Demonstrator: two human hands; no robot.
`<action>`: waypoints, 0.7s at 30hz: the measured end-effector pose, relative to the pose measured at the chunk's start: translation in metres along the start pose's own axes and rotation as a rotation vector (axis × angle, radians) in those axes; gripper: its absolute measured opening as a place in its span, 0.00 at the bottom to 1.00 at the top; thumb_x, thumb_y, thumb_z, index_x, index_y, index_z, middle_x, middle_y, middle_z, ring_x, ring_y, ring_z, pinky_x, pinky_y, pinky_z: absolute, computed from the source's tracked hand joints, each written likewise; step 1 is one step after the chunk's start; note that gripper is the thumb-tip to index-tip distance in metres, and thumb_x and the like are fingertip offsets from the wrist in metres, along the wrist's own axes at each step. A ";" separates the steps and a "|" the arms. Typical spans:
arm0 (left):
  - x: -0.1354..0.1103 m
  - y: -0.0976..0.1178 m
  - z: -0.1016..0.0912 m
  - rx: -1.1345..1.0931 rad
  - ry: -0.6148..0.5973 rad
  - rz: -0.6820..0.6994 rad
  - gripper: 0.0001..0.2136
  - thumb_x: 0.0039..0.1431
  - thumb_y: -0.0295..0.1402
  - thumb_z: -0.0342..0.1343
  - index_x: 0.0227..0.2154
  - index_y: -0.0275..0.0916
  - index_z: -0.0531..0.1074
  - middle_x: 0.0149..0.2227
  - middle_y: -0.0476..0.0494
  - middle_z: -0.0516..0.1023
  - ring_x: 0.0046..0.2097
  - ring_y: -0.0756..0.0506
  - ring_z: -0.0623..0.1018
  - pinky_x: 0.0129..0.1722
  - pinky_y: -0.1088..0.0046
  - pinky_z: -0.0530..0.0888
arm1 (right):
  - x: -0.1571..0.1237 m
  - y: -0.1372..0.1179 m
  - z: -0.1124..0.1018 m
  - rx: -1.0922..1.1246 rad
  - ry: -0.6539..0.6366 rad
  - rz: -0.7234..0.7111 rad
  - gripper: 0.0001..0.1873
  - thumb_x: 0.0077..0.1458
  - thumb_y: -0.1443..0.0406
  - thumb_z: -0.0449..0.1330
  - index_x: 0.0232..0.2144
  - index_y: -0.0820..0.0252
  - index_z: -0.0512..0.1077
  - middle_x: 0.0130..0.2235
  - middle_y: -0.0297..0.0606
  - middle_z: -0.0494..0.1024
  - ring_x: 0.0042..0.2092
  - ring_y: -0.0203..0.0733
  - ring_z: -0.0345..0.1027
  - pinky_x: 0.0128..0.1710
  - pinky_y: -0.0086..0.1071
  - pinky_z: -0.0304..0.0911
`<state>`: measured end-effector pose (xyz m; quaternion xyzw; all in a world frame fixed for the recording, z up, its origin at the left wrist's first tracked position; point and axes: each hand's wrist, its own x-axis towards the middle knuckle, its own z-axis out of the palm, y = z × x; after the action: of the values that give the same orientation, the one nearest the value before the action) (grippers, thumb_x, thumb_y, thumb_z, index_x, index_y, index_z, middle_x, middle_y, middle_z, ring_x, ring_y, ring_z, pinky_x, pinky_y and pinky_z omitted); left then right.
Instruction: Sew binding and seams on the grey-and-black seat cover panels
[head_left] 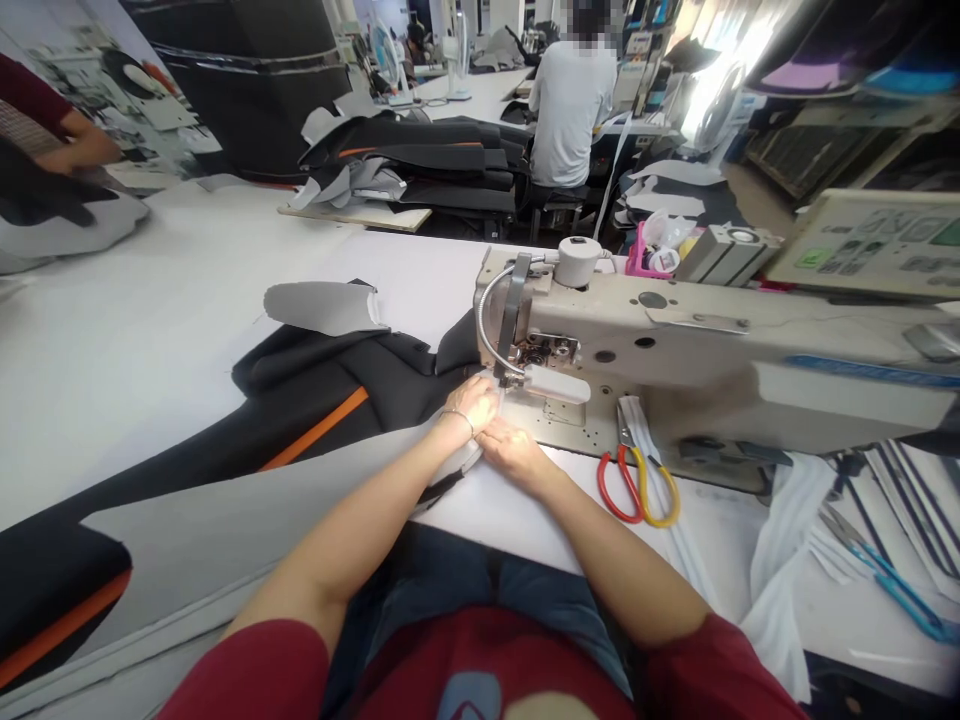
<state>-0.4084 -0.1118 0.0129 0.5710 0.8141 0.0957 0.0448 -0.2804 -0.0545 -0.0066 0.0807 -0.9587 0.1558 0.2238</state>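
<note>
A large padded fabric piece (247, 490), black with orange strips and a grey backing, stretches from the lower left across the table to the sewing machine (622, 350). My left hand (471, 405), with a thin bracelet at the wrist, presses and grips its edge close to the presser foot. Just below and to the right, my right hand (514, 450) pinches the same edge with curled fingers. The two hands almost touch, and the fingertips and the needle are partly hidden. Scissors (637, 490) with red and yellow handles lie right of my right hand.
White fabric strips (784, 540) hang beside the machine bed. Blue-handled scissors (892, 585) lie at the far right. A control panel (870, 240) and pink basket (646, 252) stand behind the machine. Stacked fabric (435, 150) and a seated person (574, 110) are farther back.
</note>
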 end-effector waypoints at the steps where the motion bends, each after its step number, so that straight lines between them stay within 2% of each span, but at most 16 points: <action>1: 0.001 0.000 0.000 0.012 0.019 -0.002 0.12 0.55 0.34 0.42 0.31 0.41 0.71 0.40 0.46 0.69 0.41 0.47 0.67 0.37 0.72 0.67 | 0.000 0.001 0.001 0.000 0.001 0.001 0.15 0.54 0.71 0.45 0.42 0.64 0.66 0.40 0.44 0.72 0.48 0.39 0.61 0.46 0.35 0.61; 6: 0.000 -0.001 0.003 0.031 0.132 0.070 0.12 0.54 0.33 0.43 0.28 0.42 0.73 0.39 0.47 0.70 0.42 0.46 0.67 0.37 0.72 0.68 | 0.006 -0.007 -0.002 -0.043 -0.049 0.052 0.13 0.54 0.70 0.46 0.39 0.61 0.68 0.40 0.40 0.73 0.47 0.36 0.62 0.46 0.32 0.60; 8: -0.001 -0.002 0.006 0.029 0.166 0.085 0.12 0.54 0.33 0.43 0.27 0.42 0.73 0.38 0.47 0.71 0.42 0.46 0.67 0.37 0.72 0.68 | 0.006 -0.016 -0.012 -0.088 -0.110 0.111 0.11 0.53 0.69 0.48 0.37 0.60 0.68 0.39 0.39 0.73 0.45 0.36 0.64 0.42 0.30 0.61; 10: -0.002 -0.004 0.009 0.022 0.195 0.093 0.13 0.54 0.33 0.43 0.27 0.42 0.73 0.38 0.46 0.71 0.42 0.46 0.67 0.38 0.72 0.68 | -0.003 -0.024 -0.031 -0.161 -0.170 0.240 0.08 0.52 0.68 0.50 0.34 0.59 0.69 0.35 0.37 0.74 0.39 0.37 0.67 0.35 0.28 0.62; 13: -0.004 -0.007 0.012 -0.002 0.233 0.132 0.14 0.54 0.32 0.41 0.26 0.41 0.73 0.37 0.46 0.72 0.42 0.46 0.67 0.41 0.71 0.67 | -0.044 -0.031 -0.071 -0.335 -0.151 0.543 0.08 0.51 0.69 0.49 0.25 0.60 0.68 0.24 0.37 0.73 0.28 0.37 0.67 0.27 0.28 0.60; 16: -0.006 -0.010 0.015 -0.017 0.268 0.162 0.14 0.54 0.32 0.41 0.26 0.40 0.73 0.37 0.46 0.73 0.43 0.46 0.67 0.42 0.71 0.67 | -0.111 -0.035 -0.104 -0.456 0.012 0.835 0.09 0.50 0.69 0.49 0.21 0.60 0.66 0.21 0.42 0.70 0.25 0.40 0.65 0.25 0.31 0.58; 19: -0.008 -0.011 0.018 0.000 0.301 0.197 0.13 0.53 0.32 0.41 0.25 0.40 0.72 0.36 0.46 0.74 0.42 0.46 0.68 0.43 0.71 0.67 | -0.168 -0.044 -0.114 -0.503 0.075 0.935 0.08 0.48 0.68 0.50 0.19 0.58 0.64 0.18 0.42 0.68 0.24 0.43 0.65 0.24 0.33 0.57; 21: -0.009 -0.012 0.021 0.019 0.328 0.215 0.12 0.53 0.32 0.42 0.25 0.41 0.72 0.36 0.46 0.74 0.42 0.46 0.69 0.43 0.71 0.67 | -0.189 -0.048 -0.114 -0.512 0.122 0.977 0.07 0.46 0.68 0.52 0.19 0.57 0.62 0.17 0.41 0.68 0.23 0.43 0.65 0.23 0.33 0.57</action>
<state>-0.4128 -0.1217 -0.0101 0.6318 0.7458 0.1837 -0.1043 -0.0557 -0.0449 0.0171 -0.4393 -0.8772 0.0079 0.1934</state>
